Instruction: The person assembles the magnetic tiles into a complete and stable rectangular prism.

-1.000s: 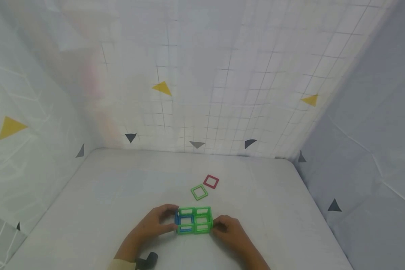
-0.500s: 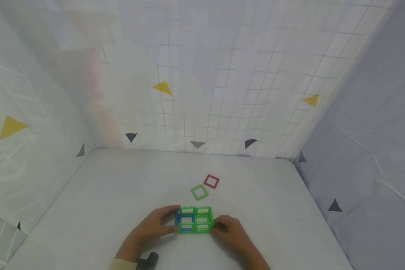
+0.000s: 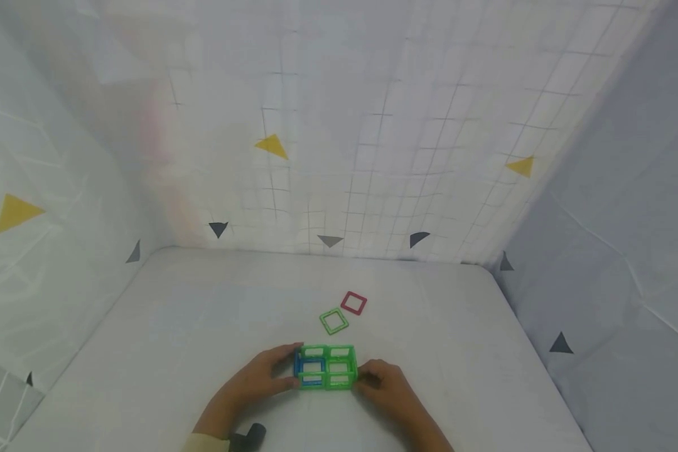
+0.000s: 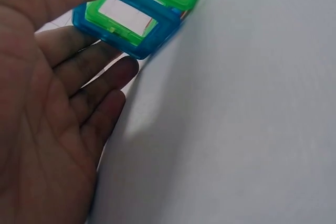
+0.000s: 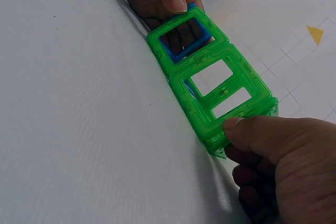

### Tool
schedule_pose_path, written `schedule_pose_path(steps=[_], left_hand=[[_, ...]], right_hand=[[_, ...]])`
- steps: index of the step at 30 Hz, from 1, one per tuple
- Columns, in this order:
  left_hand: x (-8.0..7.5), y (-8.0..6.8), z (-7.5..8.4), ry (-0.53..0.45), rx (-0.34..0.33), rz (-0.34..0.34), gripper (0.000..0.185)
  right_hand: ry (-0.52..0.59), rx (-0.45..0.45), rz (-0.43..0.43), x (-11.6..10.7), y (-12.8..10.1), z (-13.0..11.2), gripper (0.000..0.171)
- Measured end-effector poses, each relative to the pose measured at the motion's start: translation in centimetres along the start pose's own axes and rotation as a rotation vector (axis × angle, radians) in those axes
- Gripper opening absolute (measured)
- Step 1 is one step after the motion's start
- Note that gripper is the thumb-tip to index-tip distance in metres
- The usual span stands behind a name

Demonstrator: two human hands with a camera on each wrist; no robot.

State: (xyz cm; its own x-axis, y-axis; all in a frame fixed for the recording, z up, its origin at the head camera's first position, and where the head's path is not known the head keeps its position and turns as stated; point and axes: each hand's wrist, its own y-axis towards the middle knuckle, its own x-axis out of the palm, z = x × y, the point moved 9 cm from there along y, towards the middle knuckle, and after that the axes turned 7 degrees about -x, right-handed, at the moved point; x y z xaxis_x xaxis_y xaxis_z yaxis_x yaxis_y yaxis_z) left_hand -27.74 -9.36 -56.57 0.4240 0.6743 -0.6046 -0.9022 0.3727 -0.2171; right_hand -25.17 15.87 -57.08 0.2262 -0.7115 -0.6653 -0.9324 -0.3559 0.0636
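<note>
Our left hand (image 3: 258,376) and right hand (image 3: 385,386) low, facing inward, fingers curled, thumbs on top.

block frame (image 3: 325,367) | nudged slightly twd L hand (image 3: 260,378)

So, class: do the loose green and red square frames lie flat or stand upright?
Flat: the green square frame and red square frame lie on the white table.
</note>
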Motion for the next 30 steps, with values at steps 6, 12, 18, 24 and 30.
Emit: schedule_pose_path(steps=[6, 12, 18, 24, 30], left_hand=[[0.2, 0.2, -0.3, 0.013, -0.011, 0.006, 0.078], [0.3, 0.2, -0.3, 0.042, -0.012, 0.019, 0.079], [0.3, 0.0, -0.2, 0.044, -0.028, 0.016, 0.079], [0.3, 0.1, -0.2, 0.069, -0.022, 0.032, 0.082], [0.4, 0.2, -0.3, 0.058, -0.023, 0.038, 0.082]], right_hand=[[0.004, 0.007, -0.002, -0.1, 0.0, 0.2, 0.014], [-0.004, 0.017, 0.002, -0.2, 0.1, 0.2, 0.014], [0.005, 0.023, -0.006, -0.1, 0.0, 0.1, 0.016], [0.037, 0.037, -0.006, -0.4, -0.1, 0.6, 0.026], [-0.031, 0.05, 0.088, -1.4, -0.1, 1.1, 0.03]])
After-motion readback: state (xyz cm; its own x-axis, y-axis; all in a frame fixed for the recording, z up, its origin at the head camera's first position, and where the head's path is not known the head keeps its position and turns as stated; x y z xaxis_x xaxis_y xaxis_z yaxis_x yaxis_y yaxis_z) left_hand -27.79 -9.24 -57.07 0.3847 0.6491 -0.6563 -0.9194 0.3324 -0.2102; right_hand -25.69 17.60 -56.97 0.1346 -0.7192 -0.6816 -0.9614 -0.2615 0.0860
